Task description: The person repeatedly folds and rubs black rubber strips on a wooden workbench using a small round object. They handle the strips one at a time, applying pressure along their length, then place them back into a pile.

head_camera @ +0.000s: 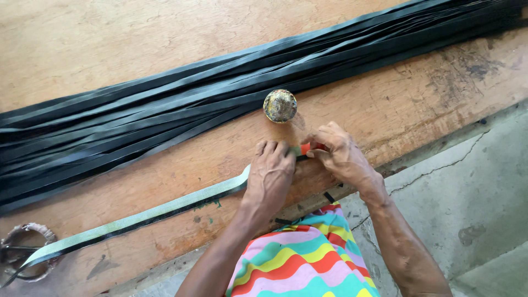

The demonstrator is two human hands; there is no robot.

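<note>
My left hand (269,173) presses flat on the end of a long pale green strip with a black edge (137,219) that runs down-left across the wooden board. My right hand (338,151) sits just right of it, fingers closed around a small tool with an orange-red handle (306,148) at the strip's end. The tool's working end is hidden between my hands. A small round worn tin (280,105) stands just above my hands.
A thick bundle of long black strips (220,93) lies diagonally across the wooden board (82,44). A woven ring (25,250) sits at the lower left. Grey cracked concrete floor (473,187) lies to the right. Colourful wavy-striped cloth (302,258) covers my lap.
</note>
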